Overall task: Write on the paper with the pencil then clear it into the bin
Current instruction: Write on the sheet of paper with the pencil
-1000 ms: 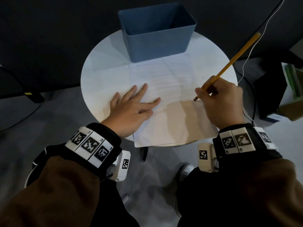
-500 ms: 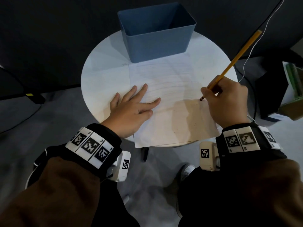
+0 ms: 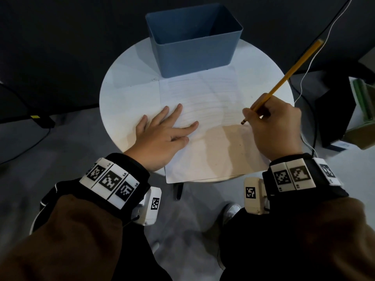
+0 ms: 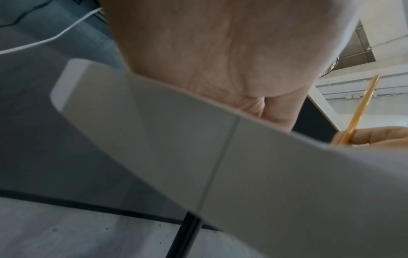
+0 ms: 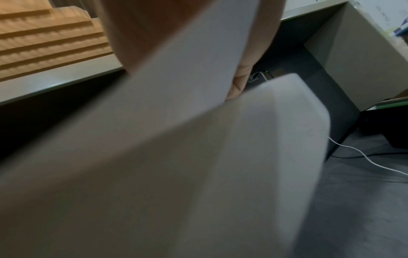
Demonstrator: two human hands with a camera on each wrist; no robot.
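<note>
The blue bin (image 3: 194,37) stands at the far edge of the round table (image 3: 125,94); nothing shows inside it. The paper (image 3: 205,126) lies against its near wall, overhanging the table's near edge. The left hand (image 3: 160,136) presses the paper with straight fingers. The right hand (image 3: 278,124) pinches the pencil (image 3: 284,80), tip at the sheet's right side.

A white lined paper sheet (image 3: 205,110) lay flat on the tabletop, its near edge overhanging. A yellow wooden pencil (image 3: 284,80) was tilted, tip at the sheet. An open blue plastic bin (image 3: 194,51) stood upright, touching the sheet's far edge.
</note>
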